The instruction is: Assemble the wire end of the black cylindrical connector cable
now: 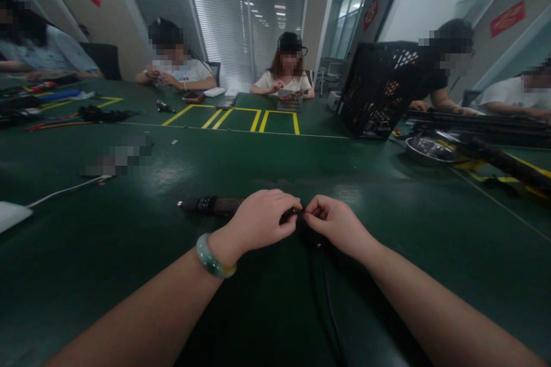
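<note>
An electric screwdriver [205, 205] with a dark, pen-like body lies across the green table, its metal tip pointing left. My left hand [262, 217], with a green bangle [212, 258] at the wrist, is closed round its rear end. Fingers and thumb of my right hand [333, 221] pinch together right at that end, close to my left fingertips; what they grip is too small to make out. A black cable [329, 292] runs from below my right hand toward the front edge. A small shiny spot shows at its upper end.
Across the green table [258, 166], yellow tape marks outline areas. Wire bundles [92, 114] lie at the far left, with a white cord [64, 190] nearer. On the right stand a black perforated case [372, 92] and a round metal bowl [430, 150]. Several people sit around the table.
</note>
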Demonstrator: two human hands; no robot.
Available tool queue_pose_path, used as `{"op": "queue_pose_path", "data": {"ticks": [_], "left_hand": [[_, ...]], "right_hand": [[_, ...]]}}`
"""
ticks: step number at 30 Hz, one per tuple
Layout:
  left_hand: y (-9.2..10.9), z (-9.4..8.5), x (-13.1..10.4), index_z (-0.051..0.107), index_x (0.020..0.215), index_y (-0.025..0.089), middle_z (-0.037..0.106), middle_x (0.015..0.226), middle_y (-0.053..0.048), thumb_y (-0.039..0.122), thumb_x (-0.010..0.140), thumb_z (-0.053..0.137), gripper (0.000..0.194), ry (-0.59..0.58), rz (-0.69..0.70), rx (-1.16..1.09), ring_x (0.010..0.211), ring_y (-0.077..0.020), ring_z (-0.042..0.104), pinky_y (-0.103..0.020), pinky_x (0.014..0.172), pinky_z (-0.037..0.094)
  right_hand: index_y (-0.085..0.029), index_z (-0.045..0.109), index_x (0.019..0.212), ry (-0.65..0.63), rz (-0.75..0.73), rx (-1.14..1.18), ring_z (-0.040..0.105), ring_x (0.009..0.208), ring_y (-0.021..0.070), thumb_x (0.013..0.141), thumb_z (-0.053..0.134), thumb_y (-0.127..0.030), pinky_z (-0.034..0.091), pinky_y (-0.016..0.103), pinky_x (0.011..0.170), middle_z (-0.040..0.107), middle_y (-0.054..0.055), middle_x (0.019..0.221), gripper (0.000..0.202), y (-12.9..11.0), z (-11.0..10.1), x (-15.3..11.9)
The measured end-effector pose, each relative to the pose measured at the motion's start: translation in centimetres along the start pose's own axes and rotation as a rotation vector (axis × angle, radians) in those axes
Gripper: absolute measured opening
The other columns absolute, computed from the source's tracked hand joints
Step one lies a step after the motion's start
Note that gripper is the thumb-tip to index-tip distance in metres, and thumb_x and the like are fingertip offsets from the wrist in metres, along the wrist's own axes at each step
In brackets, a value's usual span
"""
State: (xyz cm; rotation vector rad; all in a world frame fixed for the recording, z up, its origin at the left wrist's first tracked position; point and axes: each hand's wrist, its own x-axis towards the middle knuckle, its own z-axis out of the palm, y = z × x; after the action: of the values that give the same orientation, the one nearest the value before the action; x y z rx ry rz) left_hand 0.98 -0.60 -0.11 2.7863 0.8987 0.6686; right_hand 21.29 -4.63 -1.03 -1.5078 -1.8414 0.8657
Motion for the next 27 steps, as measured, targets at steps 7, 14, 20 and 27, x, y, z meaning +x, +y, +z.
{"op": "queue_pose_path", "data": {"ticks": [7,14,20,27], "left_hand": [[-0.14,0.1,0.09,0.06,0.109,0.023,0.065,0.102,-0.002,0.026,0.087,0.057,0.022,-0.007,0.001,0.036,0.095,-0.0202,0.06,-0.037,0.084,0.047],[-0.02,-0.11,0.07,0.061,0.106,0.022,0.066,0.101,-0.003,0.026,0.088,0.057,0.019,-0.009,0.001,0.038,0.094,-0.0207,0.061,-0.038,0.084,0.048],[-0.21,0.11,0.13,0.061,0.105,0.022,0.066,0.102,-0.002,0.025,0.087,0.057,0.018,-0.004,0.008,0.022,0.096,-0.0206,0.06,-0.038,0.086,0.047],[-0.11,0.04,0.08,0.062,0.104,0.022,0.066,0.103,-0.002,0.025,0.087,0.057,0.018,-0.003,0.0,0.019,0.097,-0.0206,0.06,-0.037,0.085,0.047]], "right_hand": [[-0.02,0.061,0.081,0.003,-0.005,0.012,0.056,0.06,0.011,0.084,0.059,-0.027,0.039,0.02,0.051,0.063,-0.003,0.071,0.008,-0.01,0.05,-0.03],[-0.021,0.061,0.083,-0.01,-0.003,0.021,0.057,0.062,0.0117,0.085,0.059,-0.028,0.039,0.02,0.052,0.064,-0.003,0.073,0.008,0.13,0.09,-0.02],[-0.02,0.062,0.082,-0.002,0.002,0.01,0.057,0.061,0.0113,0.085,0.059,-0.027,0.039,0.02,0.052,0.064,-0.003,0.072,0.008,0.05,0.18,0.09],[-0.021,0.063,0.083,-0.002,0.008,0.001,0.057,0.063,0.0114,0.085,0.059,-0.027,0.04,0.021,0.054,0.065,-0.003,0.074,0.008,-0.08,0.25,0.06]]}}
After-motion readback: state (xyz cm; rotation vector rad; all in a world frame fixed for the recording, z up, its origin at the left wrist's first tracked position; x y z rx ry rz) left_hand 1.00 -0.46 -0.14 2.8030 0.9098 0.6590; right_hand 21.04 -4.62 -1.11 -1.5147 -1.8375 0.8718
